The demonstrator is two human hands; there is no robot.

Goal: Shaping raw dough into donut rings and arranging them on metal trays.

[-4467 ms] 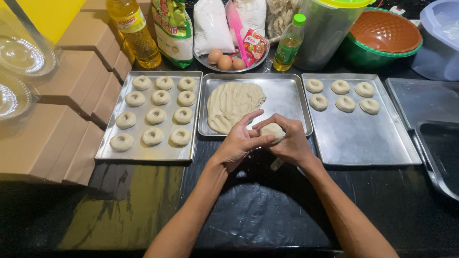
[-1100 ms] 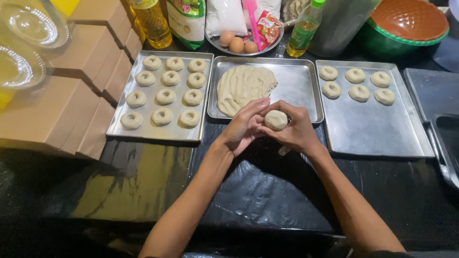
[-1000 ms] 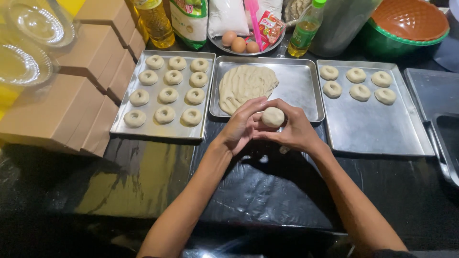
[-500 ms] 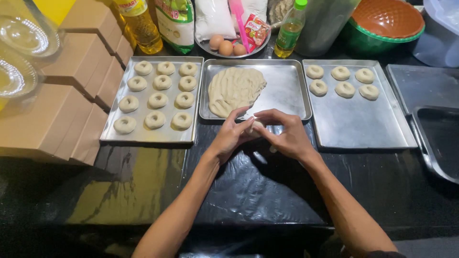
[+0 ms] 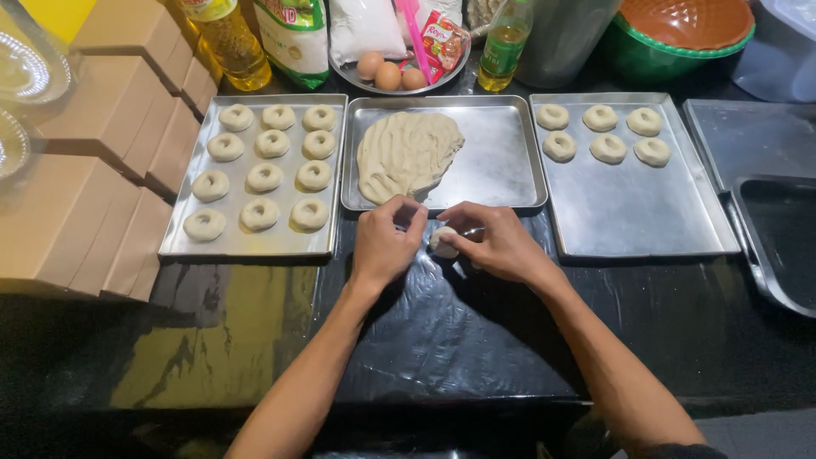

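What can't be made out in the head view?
- Small pale dough piece: mostly hidden by the right hand and left hand; its shape is unclear.
- Each hand's grip: fingers curl over it.
- Dark rectangular baking pan: cut off by the right edge.
- Clear plastic lids: cut off by the left edge.

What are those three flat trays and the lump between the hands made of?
The trays look like thin metal, probably aluminium or steel: silvery, dull sheen, rolled rims. The lump looks like soft raw dough: pale beige, matte, pinched between left hand and right hand.
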